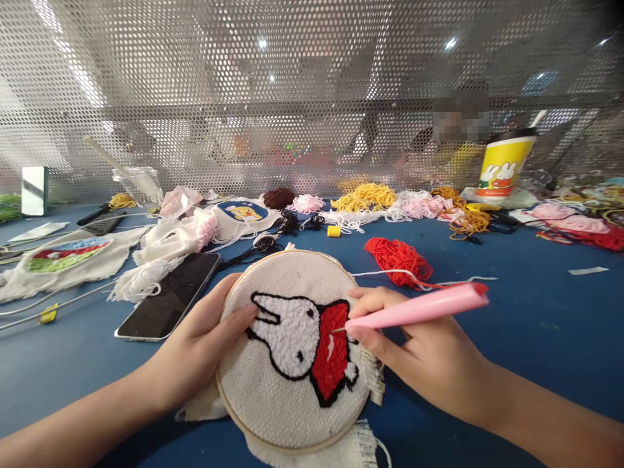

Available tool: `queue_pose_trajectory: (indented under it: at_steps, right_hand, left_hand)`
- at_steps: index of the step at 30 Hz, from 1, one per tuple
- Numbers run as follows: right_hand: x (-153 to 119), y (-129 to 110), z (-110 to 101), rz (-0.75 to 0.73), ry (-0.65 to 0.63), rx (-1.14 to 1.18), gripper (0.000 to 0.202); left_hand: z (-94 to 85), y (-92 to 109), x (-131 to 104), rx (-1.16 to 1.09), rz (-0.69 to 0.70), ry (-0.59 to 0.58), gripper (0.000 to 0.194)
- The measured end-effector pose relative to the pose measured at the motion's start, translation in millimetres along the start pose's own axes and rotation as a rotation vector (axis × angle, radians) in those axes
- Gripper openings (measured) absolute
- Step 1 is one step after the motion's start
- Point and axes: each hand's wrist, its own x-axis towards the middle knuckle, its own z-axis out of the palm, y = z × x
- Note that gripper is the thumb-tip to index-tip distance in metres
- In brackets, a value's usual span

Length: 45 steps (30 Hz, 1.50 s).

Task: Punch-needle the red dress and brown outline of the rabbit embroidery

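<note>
A round embroidery hoop (263,403) holds cream cloth with a white rabbit (290,328), outlined in black and wearing red. My left hand (202,341) grips the hoop's left side, thumb on the cloth beside the rabbit's ears. Pinched in my right hand (424,354) is a pink punch needle pen (419,307), its metal tip touching the red area, where a small pale patch shows. Red yarn leaves the pen's back end toward a red yarn bundle (398,260) behind the hoop.
A black phone (170,296) lies left of the hoop. Behind are yarn bundles, finished cloth pieces (71,257) and a yellow cup (506,162) at the back right. A perforated metal screen (302,84) rises behind the blue table (536,331).
</note>
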Motion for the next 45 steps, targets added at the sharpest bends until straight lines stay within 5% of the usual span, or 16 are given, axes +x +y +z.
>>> queue_pose_trajectory:
  at_steps: [13, 21, 27, 35, 45]
  right_hand:
    - [0.7, -4.0, 2.8, -0.177, -0.041, -0.118, 0.009]
    - [-4.0, 0.4, 12.1, -0.42, -0.022, -0.377, 0.013]
    - [-3.6, -2.4, 8.8, -0.36, 0.021, -0.26, 0.01]
    - [-3.6, -0.8, -1.7, 0.06, 0.166, 0.251, 0.012]
    - [-7.2, 3.3, 0.1, 0.043, 0.062, 0.219, 0.011]
  left_hand:
    - [2.0, 2.0, -3.2, 0.007, 0.045, 0.0, 0.033]
    - [7.7, 6.4, -14.8, 0.13, 0.173, 0.167, 0.037]
    - [6.9, 3.5, -15.0, 0.154, 0.184, 0.185, 0.035]
    - [5.3, 2.1, -6.3, 0.093, 0.127, 0.134, 0.034]
    - [2.6, -0.8, -2.7, 0.068, 0.117, 0.041, 0.031]
